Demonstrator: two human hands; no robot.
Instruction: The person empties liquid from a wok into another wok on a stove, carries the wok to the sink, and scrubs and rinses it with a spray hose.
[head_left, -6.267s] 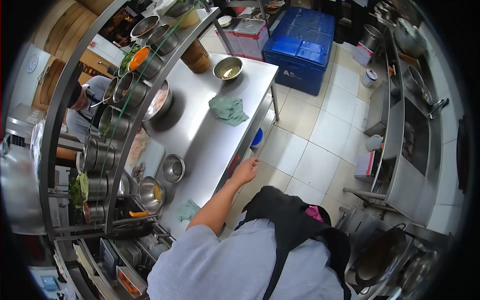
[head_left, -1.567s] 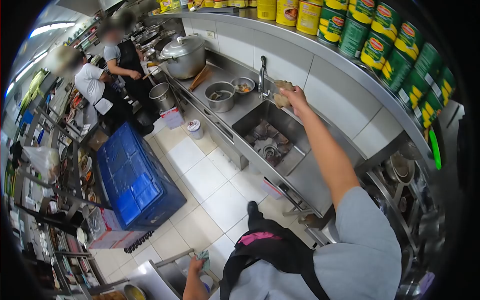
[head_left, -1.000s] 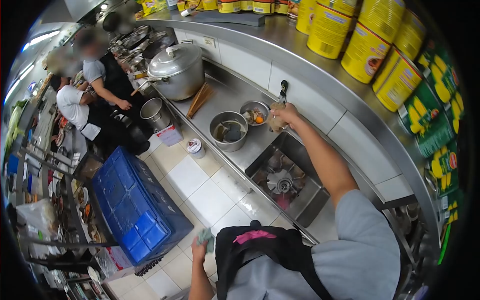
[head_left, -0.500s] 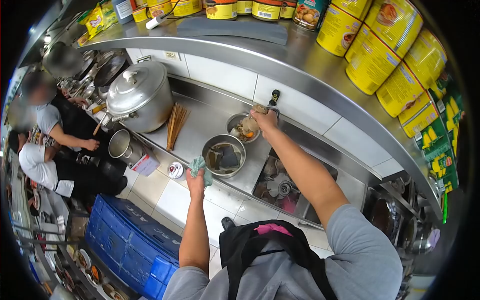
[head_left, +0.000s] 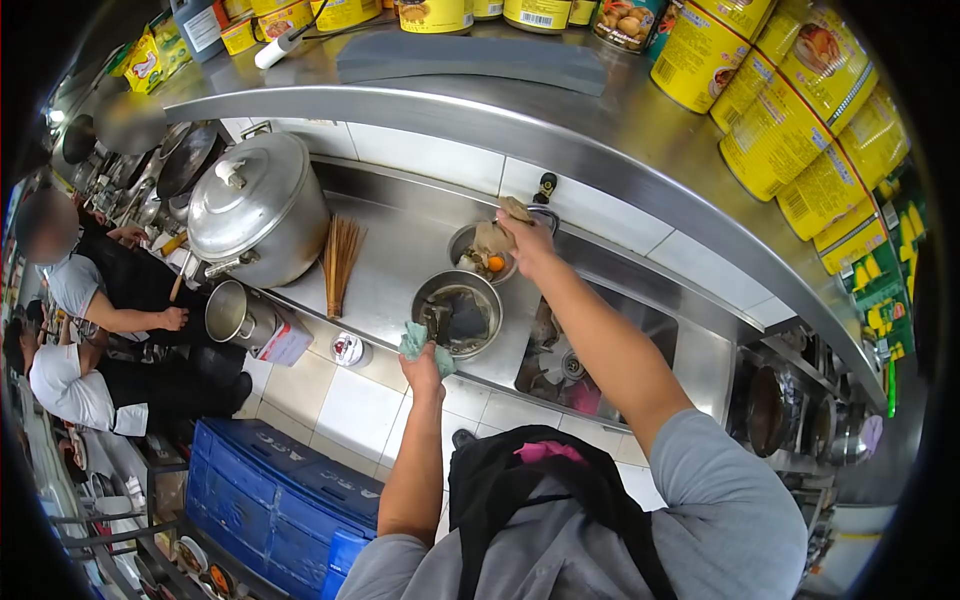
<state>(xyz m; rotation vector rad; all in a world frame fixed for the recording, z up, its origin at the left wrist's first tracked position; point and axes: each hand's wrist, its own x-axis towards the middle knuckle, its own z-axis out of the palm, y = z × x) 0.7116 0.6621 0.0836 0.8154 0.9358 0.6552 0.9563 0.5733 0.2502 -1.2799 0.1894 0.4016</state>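
My left hand [head_left: 423, 370] is closed around a crumpled pale-green cloth [head_left: 415, 342] at the lower left rim of a metal bowl [head_left: 492, 340]. Dark liquid and dark patches show inside that bowl. Just behind it sits a second metal bowl [head_left: 457, 250] with scraps in it, among them an orange round piece [head_left: 495, 264]. Over this second bowl my right hand [head_left: 530, 243] grips a limp beige-brown wad [head_left: 493, 238], part of which hangs down into the bowl; what it is made of I cannot make out.
A sink basin [head_left: 650, 350] lies right of the bowls. To the left stand a bundle of thin sticks [head_left: 342, 262] and a large lidded pot [head_left: 250, 205]. Yellow cans [head_left: 775, 150] line the overhead shelf [head_left: 640, 130]. Two people work at far left, beyond blue bins [head_left: 260, 495].
My left hand and the green cloth have moved right, up to the front bowl's rim. My right hand remains over the rear bowl with the wad. The camera view has shifted slightly.
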